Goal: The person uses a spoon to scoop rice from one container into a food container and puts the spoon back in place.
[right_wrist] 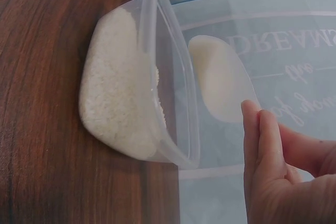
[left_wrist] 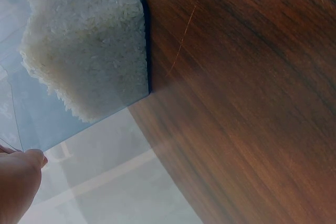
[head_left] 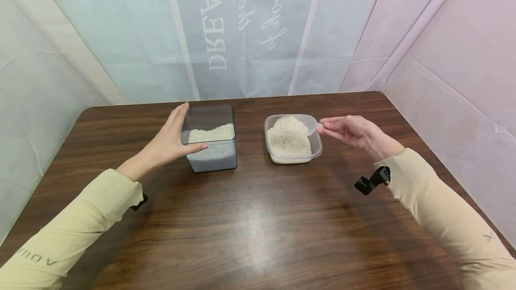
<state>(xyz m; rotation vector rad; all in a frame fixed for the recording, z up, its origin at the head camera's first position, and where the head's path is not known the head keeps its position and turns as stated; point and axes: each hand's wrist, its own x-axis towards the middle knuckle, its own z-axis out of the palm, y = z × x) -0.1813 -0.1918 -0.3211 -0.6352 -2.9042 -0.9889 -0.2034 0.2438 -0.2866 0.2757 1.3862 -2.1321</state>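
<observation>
A clear scoop [head_left: 310,124] heaped with white rice is held above a square clear plastic tub [head_left: 316,152]. My right hand [head_left: 356,131] pinches the scoop's short handle between thumb and fingers. In the right wrist view the scoop [right_wrist: 223,85] hangs just past the tub's rim, apart from it. More rice [right_wrist: 113,85] lies inside the tub. To the left stands a tinted bluish-grey rectangular bin [head_left: 215,164], partly filled with rice [left_wrist: 89,51]. My left hand [head_left: 169,142] grips the bin's left side, thumb along the near rim and fingers towards the far corner.
Both containers stand on a dark brown wooden table [head_left: 250,232], a gap between them. Behind the table's far edge hangs a pale cloth [head_left: 145,48] printed with letters. Pale cloth walls [head_left: 463,84] flank both sides. A black strap mount [head_left: 371,181] sticks out at my right wrist.
</observation>
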